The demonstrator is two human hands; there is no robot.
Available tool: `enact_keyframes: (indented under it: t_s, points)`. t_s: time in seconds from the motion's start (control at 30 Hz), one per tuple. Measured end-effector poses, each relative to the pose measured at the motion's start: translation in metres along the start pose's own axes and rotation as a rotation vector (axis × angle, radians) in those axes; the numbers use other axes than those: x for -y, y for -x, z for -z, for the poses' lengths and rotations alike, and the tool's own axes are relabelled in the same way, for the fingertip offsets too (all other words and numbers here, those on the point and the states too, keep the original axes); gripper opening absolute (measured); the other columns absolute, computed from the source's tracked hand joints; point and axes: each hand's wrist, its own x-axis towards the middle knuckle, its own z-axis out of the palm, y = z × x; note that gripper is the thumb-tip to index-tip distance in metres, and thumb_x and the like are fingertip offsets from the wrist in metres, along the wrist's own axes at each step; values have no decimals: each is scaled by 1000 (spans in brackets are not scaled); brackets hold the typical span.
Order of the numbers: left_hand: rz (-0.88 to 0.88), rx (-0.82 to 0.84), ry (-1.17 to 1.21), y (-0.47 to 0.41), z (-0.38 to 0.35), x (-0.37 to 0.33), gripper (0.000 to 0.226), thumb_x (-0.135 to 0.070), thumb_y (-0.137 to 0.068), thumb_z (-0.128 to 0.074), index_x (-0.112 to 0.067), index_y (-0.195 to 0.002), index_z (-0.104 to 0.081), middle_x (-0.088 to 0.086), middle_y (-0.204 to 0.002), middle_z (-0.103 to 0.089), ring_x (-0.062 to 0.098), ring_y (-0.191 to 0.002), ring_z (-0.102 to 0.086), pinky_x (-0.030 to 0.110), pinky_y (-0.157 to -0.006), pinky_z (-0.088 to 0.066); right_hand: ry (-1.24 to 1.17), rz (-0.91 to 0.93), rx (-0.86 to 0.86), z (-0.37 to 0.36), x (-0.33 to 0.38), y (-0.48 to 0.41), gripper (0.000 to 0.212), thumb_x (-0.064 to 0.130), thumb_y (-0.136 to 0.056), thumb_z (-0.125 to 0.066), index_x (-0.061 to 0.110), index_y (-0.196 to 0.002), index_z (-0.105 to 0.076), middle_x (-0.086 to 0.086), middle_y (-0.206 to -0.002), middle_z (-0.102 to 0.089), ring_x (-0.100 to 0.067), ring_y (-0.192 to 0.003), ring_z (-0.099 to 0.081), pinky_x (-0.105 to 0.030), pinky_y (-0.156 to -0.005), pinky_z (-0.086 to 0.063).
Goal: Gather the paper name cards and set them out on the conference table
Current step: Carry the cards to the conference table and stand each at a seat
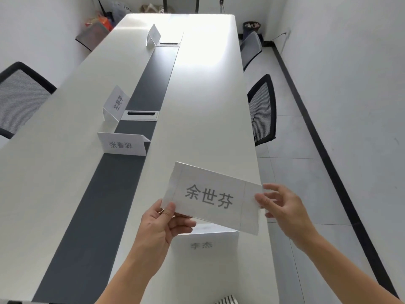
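The held name card point(213, 197) covers the top of a standing card point(206, 242) whose print reads faint and blurred. The farthest card holder point(153, 36) is too small to read. The left chair point(19, 99) runs off the frame edge.

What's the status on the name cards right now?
Left hand and right hand hold one name card over the table. Four cards already out. Nothing blocking.

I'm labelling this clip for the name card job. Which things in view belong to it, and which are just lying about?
Job:
held name card, pinched by left hand and right hand
four name cards on the table
conference table

Lying about:
mesh office chairs
bags in the corner
waste bin
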Motion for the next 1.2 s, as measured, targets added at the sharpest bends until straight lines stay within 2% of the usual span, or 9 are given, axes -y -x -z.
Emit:
enact_keyframes:
  t_s: [0.1,0.2,0.33,0.47,0.57,0.73,0.87,1.1,1.2]
  points:
    - [-25,24,-30,8,-5,3,30,-23,-84,-52,0,-101,-60,23,-80,-70,29,-61,-69,31,-54,-57,-149,-124,13,7,-13,17,72,63,-57,-75,5,-98,-67,-11,-88,-75,-24,-79,-72,-34,-66,-56]
    - [-9,68,-81,14,-11,14,28,-22,-84,-57,-1,-101,-62,22,-80,-70,29,-64,-68,32,-57,-56,-447,-289,144,6,-15,32,49,40,-75,-64,0,-104,-68,-18,-99,-75,-28,-83,-71,-38,-70,-59]
    - [78,161,-186,14,-5,33,25,-20,-87,-60,-2,-103,-65,21,-87,-72,32,-75,-69,33,-63,-54,-624,-290,84,5,-18,39,29,19,-86,-55,0,-106,-67,-16,-99,-76,-23,-78,-74,-35,-66,-62]
    - [36,-212,-500,-5,45,63,16,-23,-82,-71,-12,-93,-68,11,-91,-72,29,-93,-67,31,-72,-53,-553,-236,-21,19,-21,42,24,21,-89,-54,5,-100,-68,-10,-89,-78,-19,-73,-75,-30,-57,-61]
    - [142,-369,-689,-19,85,90,37,-27,-74,-79,-14,-104,-61,8,-104,-65,24,-99,-62,32,-79,-49,-536,-212,-91,34,-25,47,23,23,-85,-56,8,-97,-69,-8,-87,-78,-17,-72,-75,-29,-54,-60]
    - [108,-128,-974,-40,98,125,90,-30,-64,-84,-31,-140,-35,-8,-126,-42,14,-113,-45,38,-100,-42,-506,-238,-127,54,-38,60,38,37,-61,-77,13,-90,-77,-9,-95,-77,-22,-83,-75,-35,-66,-62]
    - [58,52,-1204,-65,106,126,62,-30,-72,-79,-30,-129,-55,-2,-145,-41,18,-129,-42,36,-106,-36,-524,-281,-148,57,-46,67,20,19,-90,-55,9,-100,-70,-10,-97,-77,-20,-81,-75,-31,-62,-62]
    - [-32,174,-1140,-62,96,95,39,-38,-71,-78,-50,-104,-59,-11,-138,-52,10,-133,-39,36,-109,-33,-512,-295,-164,62,-46,71,28,23,-81,-58,9,-103,-70,-9,-97,-77,-21,-82,-75,-30,-60,-61]
    - [-14,169,-965,-52,79,71,29,-43,-73,-75,-40,-101,-66,-13,-120,-65,14,-113,-58,35,-92,-46,-555,-290,-187,68,-45,70,24,22,-85,-57,11,-103,-70,-8,-98,-77,-19,-83,-75,-31,-61,-61]
